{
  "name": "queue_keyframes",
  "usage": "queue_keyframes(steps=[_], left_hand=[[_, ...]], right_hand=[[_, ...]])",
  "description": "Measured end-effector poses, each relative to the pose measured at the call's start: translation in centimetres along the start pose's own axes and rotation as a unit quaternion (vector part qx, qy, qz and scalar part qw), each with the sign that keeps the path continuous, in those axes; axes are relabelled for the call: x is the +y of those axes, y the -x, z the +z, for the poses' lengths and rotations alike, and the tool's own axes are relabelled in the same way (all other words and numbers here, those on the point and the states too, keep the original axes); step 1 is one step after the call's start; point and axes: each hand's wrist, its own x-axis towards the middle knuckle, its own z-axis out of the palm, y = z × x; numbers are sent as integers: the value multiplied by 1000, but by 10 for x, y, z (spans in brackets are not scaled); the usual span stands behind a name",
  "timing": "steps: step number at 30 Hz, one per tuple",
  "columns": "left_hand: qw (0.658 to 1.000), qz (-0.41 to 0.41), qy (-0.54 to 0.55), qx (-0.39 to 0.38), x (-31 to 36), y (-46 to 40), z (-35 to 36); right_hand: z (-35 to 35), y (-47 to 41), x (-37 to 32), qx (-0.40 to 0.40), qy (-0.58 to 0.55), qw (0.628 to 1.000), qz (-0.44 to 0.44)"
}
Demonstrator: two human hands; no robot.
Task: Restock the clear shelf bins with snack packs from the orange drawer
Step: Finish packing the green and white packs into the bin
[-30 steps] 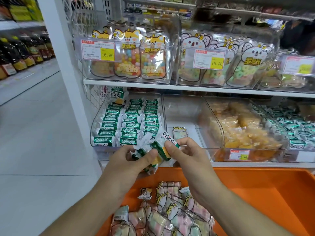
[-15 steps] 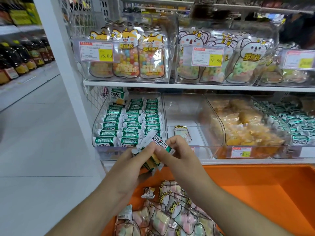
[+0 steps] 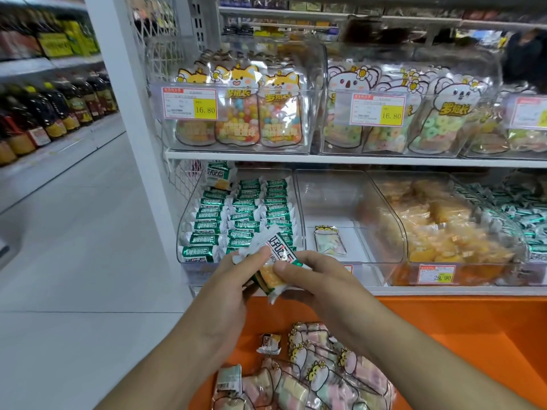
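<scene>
Both hands hold a small bundle of green-and-white snack packs just in front of the lower shelf. My left hand grips the bundle from the left, and my right hand pinches it from the right with the thumb on top. Behind them stands a clear bin filled with rows of the same green packs. The clear bin to its right holds a single small marshmallow pack. Below, the orange drawer contains several pastel marshmallow packs and a loose small pack.
A clear bin of yellow cakes and another of green packs stand to the right. The upper shelf carries clear bins of candy pouches with price tags. A white post borders the shelf on the left, beside an aisle floor and bottles.
Both hands with the bundle have dropped slightly and drawn closer together, and the view has shifted a little to the right. The packs in the drawer and bins lie as before.
</scene>
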Motion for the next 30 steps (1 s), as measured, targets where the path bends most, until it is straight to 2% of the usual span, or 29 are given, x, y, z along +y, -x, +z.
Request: queue_keyframes(steps=[3,6,10,14,17,21,23,27,30], left_hand=[[1000,4,-29,-3,12,-1,-7],[994,16,-99,40,26,-15,-16],[976,90,-180,83,41,-22,-36],[915,171,-346,118,35,-36,-62],[872,182,-437,127,36,-45,-73],[839,222,-483,114,27,-52,-85],[837,233,-483,109,24,-56,-87],[839,242,-474,112,22,-59,-91],[846,243,-462,106,24,-58,-91]], right_hand=[[8,-7,-6,14,-10,1000,-10],[18,-22,-18,14,28,999,-35],[37,-59,-41,32,123,990,-58],[51,-107,-63,45,230,968,-86],[63,-148,-74,73,310,941,-114],[81,-191,-79,66,385,910,-137],[87,-209,-79,53,392,905,-156],[89,-234,-75,20,326,937,-126],[84,-237,-76,40,386,910,-145]])
